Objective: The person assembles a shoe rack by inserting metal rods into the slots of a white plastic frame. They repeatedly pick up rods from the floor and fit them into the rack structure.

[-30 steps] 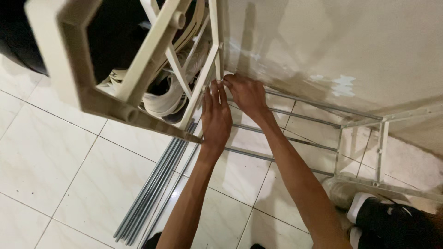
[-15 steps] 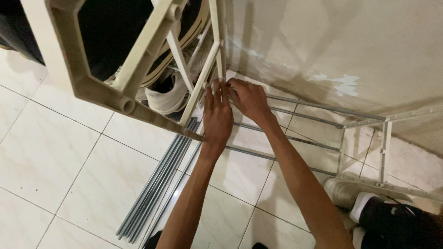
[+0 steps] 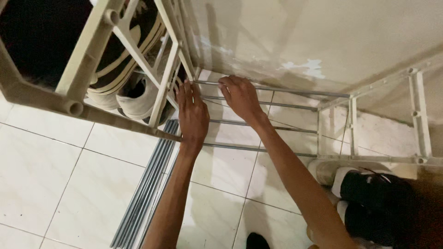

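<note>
1. The wall (image 3: 323,32) is cream and scuffed, and it meets a floor (image 3: 55,175) of pale tiles.
2. A cream plastic rack frame (image 3: 92,69) leans in at the upper left, with white shoes (image 3: 134,99) behind its bars.
3. A second frame piece (image 3: 383,124) stands on the right, joined to the first by four thin metal rods (image 3: 286,107) running just above the floor.
4. A bundle of loose rods (image 3: 147,184) lies on the tiles below the left frame.
5. A dark shoe (image 3: 374,189) shows at the lower right.
6. The left hand (image 3: 193,115) lies flat, fingers straight and together, against the frame where the rods enter.
7. The right hand (image 3: 240,97) curls its fingers over the rod (image 3: 286,89) nearest the wall (how tight the grip is, I cannot tell).
</note>
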